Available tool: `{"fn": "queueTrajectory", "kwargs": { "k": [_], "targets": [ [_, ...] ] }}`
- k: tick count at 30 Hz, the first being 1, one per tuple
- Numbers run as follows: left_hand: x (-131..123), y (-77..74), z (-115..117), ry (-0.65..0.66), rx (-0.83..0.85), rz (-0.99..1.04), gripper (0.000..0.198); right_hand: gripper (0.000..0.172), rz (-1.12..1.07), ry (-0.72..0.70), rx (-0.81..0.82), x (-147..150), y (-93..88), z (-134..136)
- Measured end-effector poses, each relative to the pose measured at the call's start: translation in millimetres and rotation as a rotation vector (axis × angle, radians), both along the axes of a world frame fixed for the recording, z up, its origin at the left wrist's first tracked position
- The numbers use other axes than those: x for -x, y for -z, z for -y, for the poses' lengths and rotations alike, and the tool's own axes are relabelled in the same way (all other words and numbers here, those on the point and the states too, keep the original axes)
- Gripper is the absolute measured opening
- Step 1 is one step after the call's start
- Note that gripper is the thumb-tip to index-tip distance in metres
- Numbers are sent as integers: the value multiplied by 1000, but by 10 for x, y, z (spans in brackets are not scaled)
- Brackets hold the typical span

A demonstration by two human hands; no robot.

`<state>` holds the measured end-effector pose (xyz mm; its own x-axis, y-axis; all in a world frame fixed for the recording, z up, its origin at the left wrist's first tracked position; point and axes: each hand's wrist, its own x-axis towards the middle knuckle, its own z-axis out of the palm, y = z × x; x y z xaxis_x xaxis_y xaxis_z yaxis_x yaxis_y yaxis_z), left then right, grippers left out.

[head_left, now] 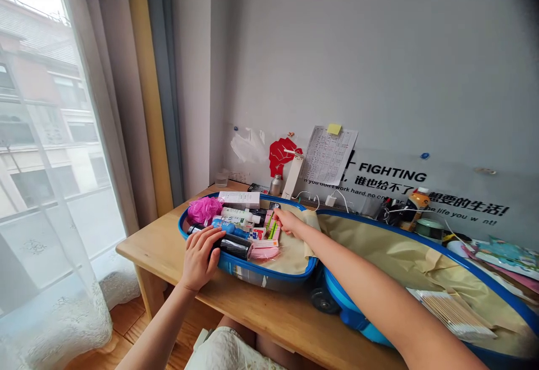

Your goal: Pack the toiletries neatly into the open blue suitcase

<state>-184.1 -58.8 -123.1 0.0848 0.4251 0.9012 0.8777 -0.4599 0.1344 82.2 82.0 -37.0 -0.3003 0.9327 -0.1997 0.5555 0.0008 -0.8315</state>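
My left hand (204, 253) lies with fingers stretched over a black bottle (234, 245) at the near rim of the left suitcase half (290, 269). Over that half's far right part, my right hand (287, 222) has its fingers pinched together; slim green items (272, 229) show right at the fingertips, but what they grip is hidden. Around the hands lie a pink bath puff (205, 210), a white box (239, 199), a white-and-green tube (241, 215), a blue bottle (223, 224) and a pink item (264, 253) in clear wrap.
The right suitcase half (379, 241) has beige lining and holds a pack of cotton swabs (452, 313). Behind it stand an orange-labelled bottle (416, 208) and a green-lidded jar (428, 228). A wooden desk (252, 302) carries the case; curtains (122, 78) hang at left.
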Motion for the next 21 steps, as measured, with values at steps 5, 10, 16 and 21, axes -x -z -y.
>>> {"fn": "queueTrajectory", "kwargs": {
  "k": [5, 10, 16, 21],
  "targets": [
    [6, 5, -5, -3, 19, 0, 39, 38, -30, 87, 62, -4, -66, 28],
    [5, -14, -1, 1, 1, -10, 38, 32, -76, 84, 16, 9, -103, 93],
    [0, -14, 5, -2, -4, -12, 37, 29, -83, 89, -73, 11, -132, 150],
    [-6, -14, 1, -1, -5, -6, 37, 28, -35, 113, -116, 14, -124, 138]
  ]
}}
